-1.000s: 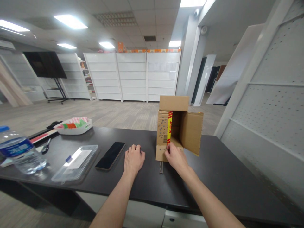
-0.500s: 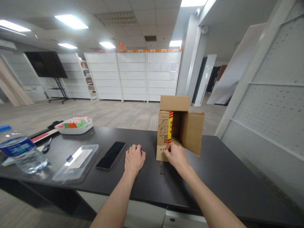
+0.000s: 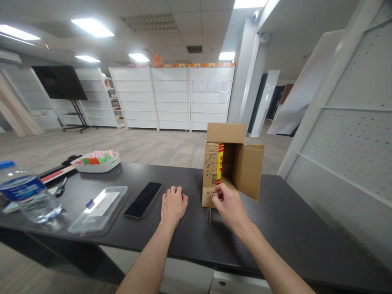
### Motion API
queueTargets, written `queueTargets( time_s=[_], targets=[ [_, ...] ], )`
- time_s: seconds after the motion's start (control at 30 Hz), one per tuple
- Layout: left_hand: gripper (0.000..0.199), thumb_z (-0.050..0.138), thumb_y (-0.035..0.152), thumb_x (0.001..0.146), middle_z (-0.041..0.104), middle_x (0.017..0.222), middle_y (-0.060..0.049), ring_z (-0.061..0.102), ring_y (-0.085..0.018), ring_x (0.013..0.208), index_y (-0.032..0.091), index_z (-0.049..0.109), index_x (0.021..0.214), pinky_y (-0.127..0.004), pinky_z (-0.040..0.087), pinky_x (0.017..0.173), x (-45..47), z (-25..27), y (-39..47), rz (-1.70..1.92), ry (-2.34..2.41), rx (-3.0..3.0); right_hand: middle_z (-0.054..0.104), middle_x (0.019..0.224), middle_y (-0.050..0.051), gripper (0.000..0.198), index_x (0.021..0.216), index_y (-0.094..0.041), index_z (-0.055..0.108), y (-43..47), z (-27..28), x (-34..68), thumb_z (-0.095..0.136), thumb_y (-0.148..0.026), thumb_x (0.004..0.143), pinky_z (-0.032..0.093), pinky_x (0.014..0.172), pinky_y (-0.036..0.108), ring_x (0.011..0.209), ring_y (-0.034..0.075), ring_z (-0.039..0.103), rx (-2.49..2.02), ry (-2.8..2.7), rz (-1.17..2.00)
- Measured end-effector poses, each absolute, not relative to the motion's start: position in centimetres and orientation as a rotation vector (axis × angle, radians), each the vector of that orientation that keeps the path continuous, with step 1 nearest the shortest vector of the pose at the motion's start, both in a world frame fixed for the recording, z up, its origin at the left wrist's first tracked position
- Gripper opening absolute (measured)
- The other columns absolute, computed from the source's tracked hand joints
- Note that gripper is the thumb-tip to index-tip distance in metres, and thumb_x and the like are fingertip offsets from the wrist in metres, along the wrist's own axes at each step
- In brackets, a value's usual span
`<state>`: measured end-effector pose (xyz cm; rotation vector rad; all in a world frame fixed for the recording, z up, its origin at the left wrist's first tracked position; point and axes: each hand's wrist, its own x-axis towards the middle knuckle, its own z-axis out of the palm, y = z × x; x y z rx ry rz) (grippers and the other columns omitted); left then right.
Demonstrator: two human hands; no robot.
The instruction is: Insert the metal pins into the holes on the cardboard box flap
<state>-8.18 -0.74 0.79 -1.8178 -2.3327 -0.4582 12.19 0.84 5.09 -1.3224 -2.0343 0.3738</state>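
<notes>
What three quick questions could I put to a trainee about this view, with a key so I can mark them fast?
1. Fill in the blank: the red-marked strip on the front of the cardboard box is ____ in colour.
2. True or false: the left hand is inside the cardboard box.
3. Which lies between the left hand and the clear plastic case?
A) the phone
B) the water bottle
C) the white basket

Key: 1. Yellow. 2. False: it is at the table, to the left of the cardboard box. 3. A.
</notes>
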Motion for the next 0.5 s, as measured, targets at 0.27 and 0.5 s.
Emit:
queueTargets(
  time_s=[0.27,0.5],
  targets=[
    [0.028,0.044,0.027,0.094,0.061,0.113,-0.011,0.056,-0.025,0.108,0.019,0.063,0.112,-0.038,0.04,0.093,-8.2,0.8,-0.7,-0.453,-2.348,-1.816,0.061,0.083,0.002,0.014,0.087,-0.021,0.058,-2.7,1.5,14.3,0.046,-0.014,0.089,0.044,0.072,0.028,0.077,0.018,0.059,-1.033,-2.191,0.419],
    [0.027,0.043,0.027,0.093,0.061,0.111,-0.011,0.056,-0.025,0.106,0.018,0.063,0.11,-0.038,0.04,0.091,-8.2,0.7,-0.7,-0.452,-2.318,-1.814,0.061,0.086,0.002,0.016,0.089,-0.021,0.059,-3.7,-0.5,15.1,0.046,-0.011,0.091,0.048,0.074,0.028,0.08,0.017,0.06,-1.023,-2.222,0.459]
  ],
)
